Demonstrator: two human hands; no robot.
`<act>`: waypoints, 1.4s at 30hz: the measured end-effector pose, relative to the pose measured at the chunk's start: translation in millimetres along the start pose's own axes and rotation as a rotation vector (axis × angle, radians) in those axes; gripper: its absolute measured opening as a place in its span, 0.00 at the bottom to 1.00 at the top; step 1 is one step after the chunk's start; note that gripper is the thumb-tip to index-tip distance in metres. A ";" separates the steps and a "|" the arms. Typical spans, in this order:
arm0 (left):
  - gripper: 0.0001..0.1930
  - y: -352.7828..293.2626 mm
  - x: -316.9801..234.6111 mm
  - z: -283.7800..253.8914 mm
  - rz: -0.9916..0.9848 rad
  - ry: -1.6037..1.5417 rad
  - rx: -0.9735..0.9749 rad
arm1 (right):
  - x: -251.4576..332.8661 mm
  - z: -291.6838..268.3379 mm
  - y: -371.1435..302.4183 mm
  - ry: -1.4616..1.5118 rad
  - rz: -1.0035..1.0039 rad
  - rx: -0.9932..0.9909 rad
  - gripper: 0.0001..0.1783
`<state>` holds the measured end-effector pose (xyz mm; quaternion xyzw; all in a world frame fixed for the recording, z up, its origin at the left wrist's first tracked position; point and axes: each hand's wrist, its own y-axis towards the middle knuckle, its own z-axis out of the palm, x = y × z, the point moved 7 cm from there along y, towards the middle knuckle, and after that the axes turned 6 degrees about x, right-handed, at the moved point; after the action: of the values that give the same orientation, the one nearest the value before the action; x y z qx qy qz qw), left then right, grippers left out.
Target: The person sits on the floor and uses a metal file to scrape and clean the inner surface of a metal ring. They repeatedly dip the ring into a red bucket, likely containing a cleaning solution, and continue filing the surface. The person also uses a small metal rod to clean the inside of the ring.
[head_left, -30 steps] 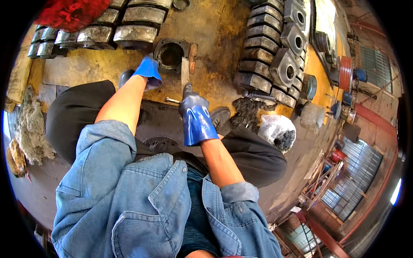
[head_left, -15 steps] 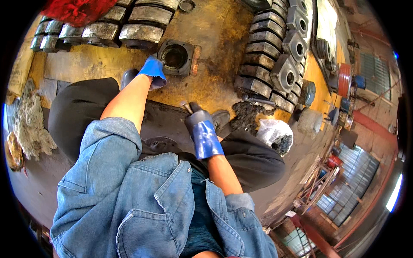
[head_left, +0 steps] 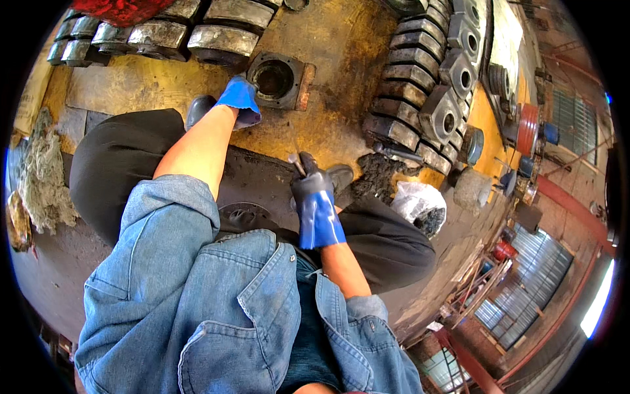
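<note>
My left hand [head_left: 239, 100], in a blue glove, reaches the near left side of a square metal housing [head_left: 289, 98] with a round bore. The glove's cuff hides its fingers. My right hand [head_left: 315, 200], in a blue glove with a dark grip, is closed in front of my body, between my knees. From its fist pokes the pale end of a short metal tool [head_left: 293, 159]; its kind is hidden. The housing lies flat on the yellow, oil-stained work surface [head_left: 335, 79], apart from my right hand. A reddish-brown block [head_left: 305, 87] sits against its right side.
Rows of heavy metal blocks [head_left: 226, 43] stand at the far left, beside a red cloth [head_left: 121, 8]. More blocks [head_left: 392, 131] and bored plates [head_left: 441, 113] line the right. A white bag [head_left: 417, 199] lies by my right knee, grey rags [head_left: 49, 180] far left.
The whole view has shifted slightly, so the housing and blocks sit a little higher and farther right. My right hand has moved slightly right, still closed on the tool. My left hand stays at the housing.
</note>
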<state>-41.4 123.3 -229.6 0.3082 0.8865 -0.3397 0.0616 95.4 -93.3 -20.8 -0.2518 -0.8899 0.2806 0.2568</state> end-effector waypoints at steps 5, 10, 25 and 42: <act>0.36 -13.4 -27.1 -22.9 0.077 0.062 -0.011 | 0.1 -13.4 -4.9 -0.188 -0.140 -0.147 0.34; 0.34 -11.9 -26.7 -20.7 0.073 0.128 0.049 | -6.2 1.3 -0.3 -0.448 -0.139 0.119 0.34; 0.33 0.6 -11.4 -7.5 -0.043 0.097 -0.051 | 6.1 -28.5 10.7 -0.745 -0.193 0.280 0.27; 0.28 7.7 43.4 33.8 -0.030 -0.017 -0.403 | 10.4 -25.5 32.2 -0.786 -0.193 0.515 0.26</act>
<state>-75.1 128.0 -273.4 0.2735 0.9405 -0.1590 0.1241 112.7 -54.6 -19.6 0.0290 -0.8403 0.5409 -0.0201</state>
